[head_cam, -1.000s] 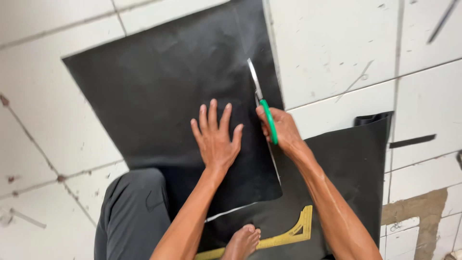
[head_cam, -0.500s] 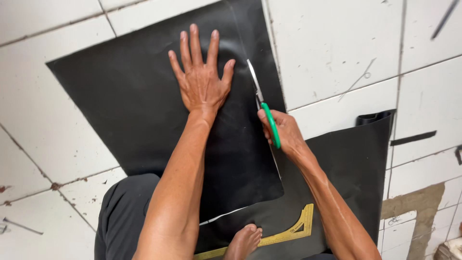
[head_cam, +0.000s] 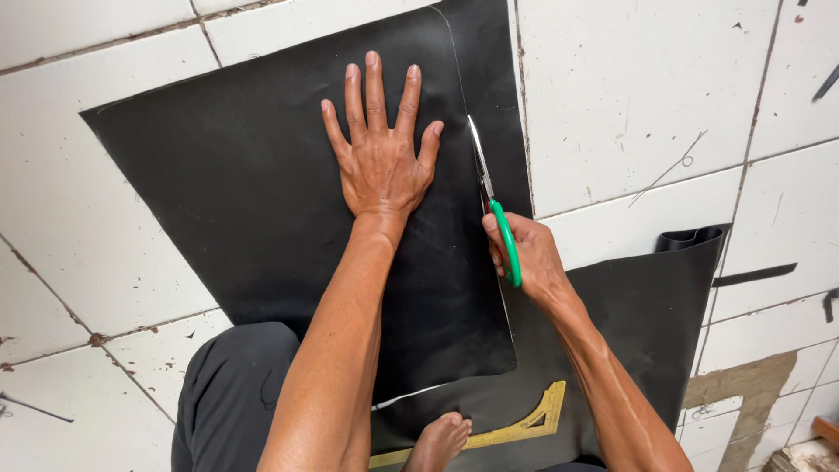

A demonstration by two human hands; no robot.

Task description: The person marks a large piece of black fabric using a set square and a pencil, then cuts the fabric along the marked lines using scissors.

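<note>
A large black sheet [head_cam: 253, 192] lies flat on a white tiled floor. My left hand [head_cam: 380, 149] presses palm-down on it with the fingers spread, left of a thin marked line. My right hand [head_cam: 524, 253] grips green-handled scissors [head_cam: 494, 210] whose blades point away from me along that line, partway up the cut. A narrow black strip [head_cam: 502, 105] lies to the right of the blades.
A second black sheet [head_cam: 647, 315] lies under and right of the first, its far end curled up. A yellow set square [head_cam: 524, 424] rests on it near my bare foot [head_cam: 441, 441]. My knee in dark trousers [head_cam: 232, 393] is at the bottom left. Black scraps [head_cam: 752, 275] lie on the tiles at the right.
My left hand slid from near the scissors up and away along the sheet and now lies flat farther from me. The scissors stayed about where they were.
</note>
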